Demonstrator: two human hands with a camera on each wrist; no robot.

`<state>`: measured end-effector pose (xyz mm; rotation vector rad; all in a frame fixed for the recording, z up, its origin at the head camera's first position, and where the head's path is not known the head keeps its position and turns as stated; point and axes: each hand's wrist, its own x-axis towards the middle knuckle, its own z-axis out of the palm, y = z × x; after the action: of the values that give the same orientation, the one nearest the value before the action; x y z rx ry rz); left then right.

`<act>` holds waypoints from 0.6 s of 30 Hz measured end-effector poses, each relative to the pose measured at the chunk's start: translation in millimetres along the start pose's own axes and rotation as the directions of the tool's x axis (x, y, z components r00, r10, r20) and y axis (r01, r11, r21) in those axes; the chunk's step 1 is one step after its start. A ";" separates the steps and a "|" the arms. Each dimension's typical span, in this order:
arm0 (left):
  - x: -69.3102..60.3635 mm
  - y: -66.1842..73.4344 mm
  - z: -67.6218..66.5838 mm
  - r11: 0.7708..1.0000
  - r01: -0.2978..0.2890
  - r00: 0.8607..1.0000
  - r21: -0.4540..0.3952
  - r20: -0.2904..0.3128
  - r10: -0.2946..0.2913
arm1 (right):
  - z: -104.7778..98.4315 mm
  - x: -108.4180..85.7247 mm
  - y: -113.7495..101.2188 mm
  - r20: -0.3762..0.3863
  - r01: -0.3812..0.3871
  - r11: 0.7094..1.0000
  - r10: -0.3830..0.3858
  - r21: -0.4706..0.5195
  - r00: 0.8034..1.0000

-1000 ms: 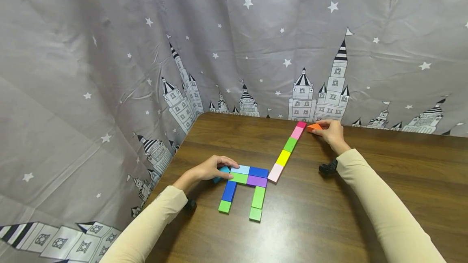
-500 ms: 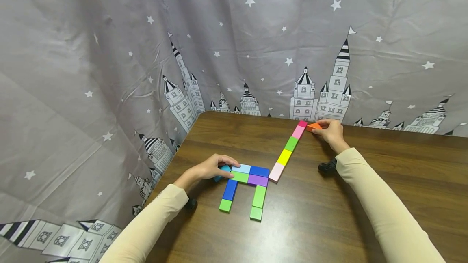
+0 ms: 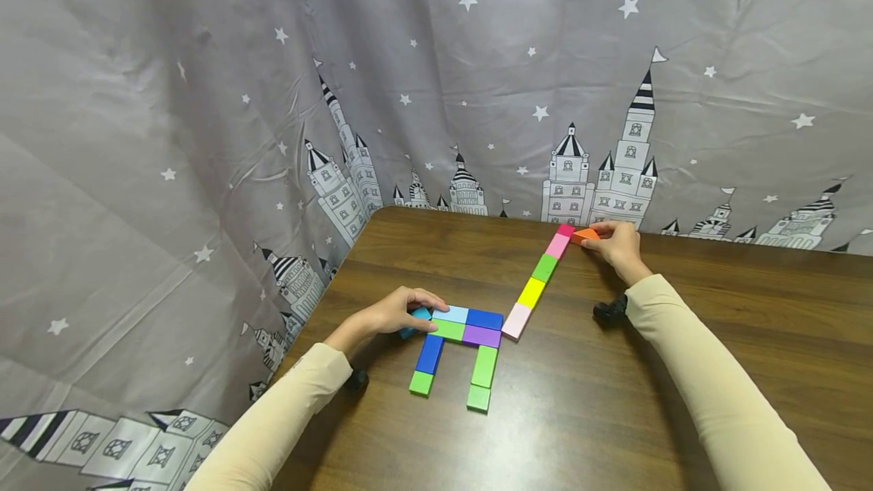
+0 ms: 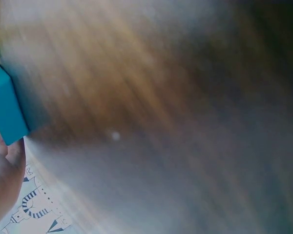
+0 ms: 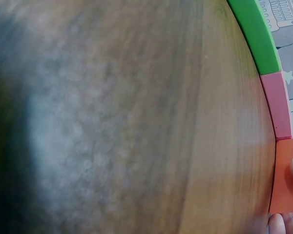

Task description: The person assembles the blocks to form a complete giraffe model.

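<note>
In the head view, my left hand [image 3: 390,314] is at the left end of the block figure, thumb and fingers around a teal block [image 3: 422,314]. The thumb tip is by a green block [image 3: 448,330], a fingertip by a light blue one [image 3: 452,316]. The left wrist view shows the teal block [image 4: 9,107] with fingers at its end. My right hand [image 3: 619,247] pinches an orange block [image 3: 582,236] beside the crimson block [image 3: 566,230] atop the slanted row. In the right wrist view the orange block [image 5: 283,183] meets the red-pink end.
Blue [image 3: 485,320] and purple [image 3: 481,336] blocks complete the middle rectangle. Two legs of blue and green blocks [image 3: 485,367] run toward me. Pale pink, yellow [image 3: 531,293], green and pink blocks slant to the table's back edge. A grey castle-print curtain [image 3: 477,82] hangs behind the wooden table [image 3: 580,415].
Both hands stay on their blocks almost without moving. The whole head view has shifted very slightly, and the block figure keeps the same layout.
</note>
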<state>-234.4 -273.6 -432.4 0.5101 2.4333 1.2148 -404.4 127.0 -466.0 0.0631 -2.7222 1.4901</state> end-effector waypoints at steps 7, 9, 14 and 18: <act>0.9 -2.7 1.2 1.000 0.004 1.000 -0.002 0.004 -0.004 | -0.6 -0.8 -1.3 0.001 -0.013 1.000 0.013 -0.002 1.000; 0.8 -3.8 1.5 1.000 0.005 1.000 -0.005 0.005 -0.005 | -0.4 -1.4 -2.0 0.001 -0.017 1.000 0.017 0.001 1.000; 1.9 -4.3 1.6 1.000 -0.003 1.000 -0.014 0.016 0.004 | -3.6 -4.2 -2.1 0.008 -0.022 1.000 0.022 0.007 1.000; 3.4 -3.3 0.5 1.000 -0.006 1.000 -0.017 0.026 0.007 | -10.7 -5.8 -0.4 -0.010 -0.019 1.000 0.020 0.020 1.000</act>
<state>-237.6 -273.6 -435.9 0.5263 2.3996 1.2228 -398.4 135.9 -460.2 0.0293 -2.7078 1.5186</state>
